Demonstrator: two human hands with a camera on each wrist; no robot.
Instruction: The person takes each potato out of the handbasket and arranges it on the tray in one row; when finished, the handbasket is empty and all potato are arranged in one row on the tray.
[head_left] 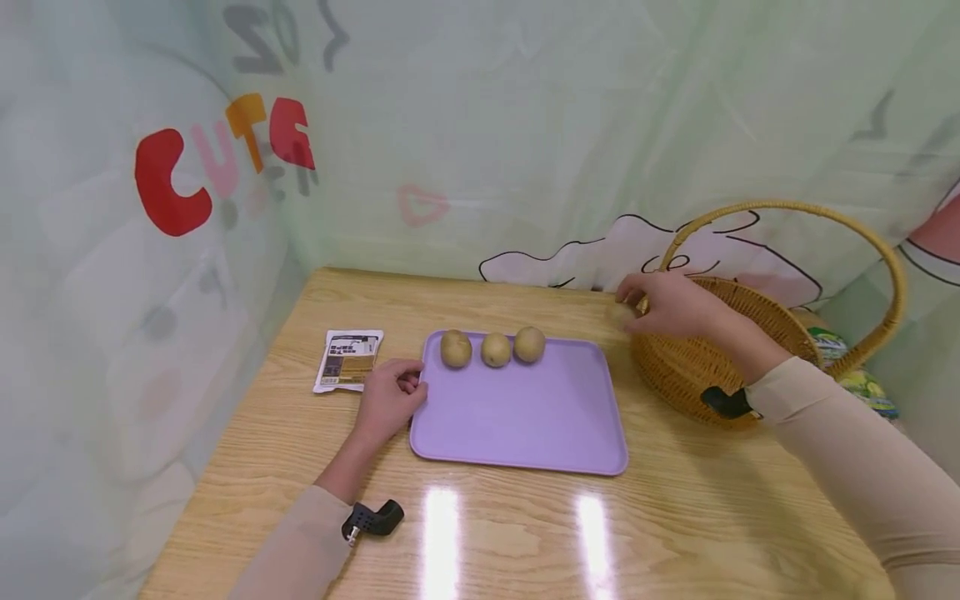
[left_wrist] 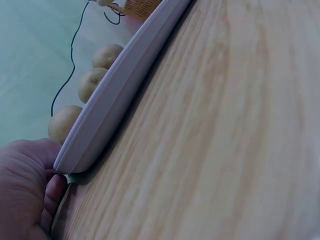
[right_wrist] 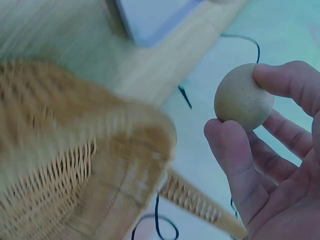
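Note:
In the right wrist view a round, speckled potato is pinched between the thumb and fingertips of my right hand. From the head view, this right hand is over the left rim of a wicker basket, and the potato looks blurred. My left hand grips the left edge of a lilac tray, thumb and curled fingers at its rim. Along the tray's far side sit three potatoes in a row: a left one, a middle one and a right one.
A flat printed packet lies on the wooden table beyond my left hand. The basket's tall handle arches above it. Colourful bags stand behind the basket at right. A printed curtain hangs along the table's far edge.

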